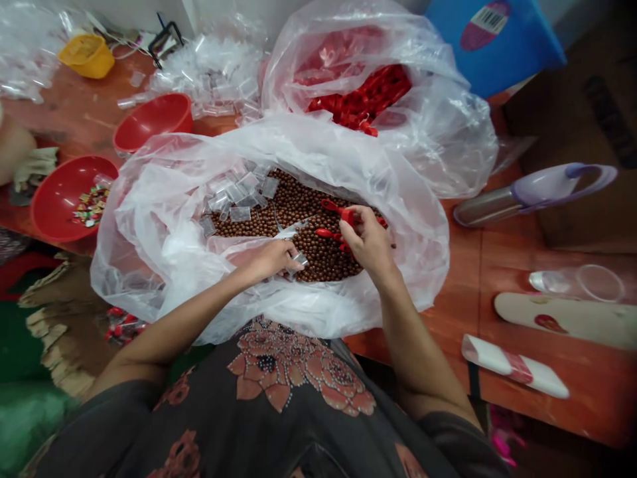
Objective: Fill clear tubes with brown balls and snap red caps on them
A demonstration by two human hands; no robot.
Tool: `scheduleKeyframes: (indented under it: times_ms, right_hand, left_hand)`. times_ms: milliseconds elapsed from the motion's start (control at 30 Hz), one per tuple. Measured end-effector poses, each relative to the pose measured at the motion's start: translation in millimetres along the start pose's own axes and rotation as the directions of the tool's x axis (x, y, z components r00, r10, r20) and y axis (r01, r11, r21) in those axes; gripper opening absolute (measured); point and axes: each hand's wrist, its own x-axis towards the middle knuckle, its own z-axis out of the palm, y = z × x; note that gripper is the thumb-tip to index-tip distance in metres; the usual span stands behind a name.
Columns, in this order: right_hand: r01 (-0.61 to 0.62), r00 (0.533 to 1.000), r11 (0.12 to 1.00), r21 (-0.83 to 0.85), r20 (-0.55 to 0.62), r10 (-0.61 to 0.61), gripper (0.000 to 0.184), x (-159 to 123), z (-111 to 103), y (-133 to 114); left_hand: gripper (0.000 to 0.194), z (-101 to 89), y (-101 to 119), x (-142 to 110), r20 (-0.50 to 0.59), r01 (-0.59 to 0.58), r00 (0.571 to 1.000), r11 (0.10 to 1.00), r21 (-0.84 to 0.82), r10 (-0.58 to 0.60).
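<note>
A large clear plastic bag point(149, 192) lies spread wide in front of me, filled with small round brown balls point(323, 255). Over these balls, my left hand point(279, 259) is closed on a small clear plastic container point(299, 260). To its right, my right hand point(365, 239) pinches a red plastic piece point(347, 216) between thumb and fingers. More red pieces point(326, 233) lie on the balls just beneath that hand. Several clear containers point(240, 190) are heaped at the back left of the balls.
Behind the bag, another bag point(448, 133) holds many red pieces point(358, 99). Two red bowls point(154, 123) stand left, the nearer with colourful bits point(92, 206). Clear containers point(213, 76) pile up at the back. A lilac-topped bottle point(517, 196) lies right, beside a cardboard box point(572, 133).
</note>
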Motion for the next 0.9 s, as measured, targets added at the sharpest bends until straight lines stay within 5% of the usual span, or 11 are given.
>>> scheduleKeyframes:
  times_ms: [133,400,667,900]
  right_hand:
    - [0.063,0.998,0.976,-0.207,0.014,-0.061,0.033,-21.2,-3.0,8.0]
    - [-0.028,0.999,0.998,-0.054,-0.024,0.027,0.037,-50.0,-1.1,15.4]
    - [0.093,0.992,0.965,-0.245,-0.055,-0.109,0.045,-74.7,8.8,27.9]
    - [0.051,0.998,0.991,-0.128,-0.041,-0.056,0.043,-80.3,8.1,30.8]
  left_hand:
    - [0.017,11.6,-0.9,9.7,-0.070,-0.025,0.997,0.999,-0.046,0.021]
    - [0.018,35.4,9.8,25.0,-0.312,-0.168,0.939,0.984,-0.052,0.144]
    - [0.021,51.1,-2.0,42.3,-0.193,-0.232,0.967,0.879,-0.417,0.164]
    - [0.018,48.9,-2.9,40.1,-0.170,-0.199,0.976,0.861,-0.468,0.133]
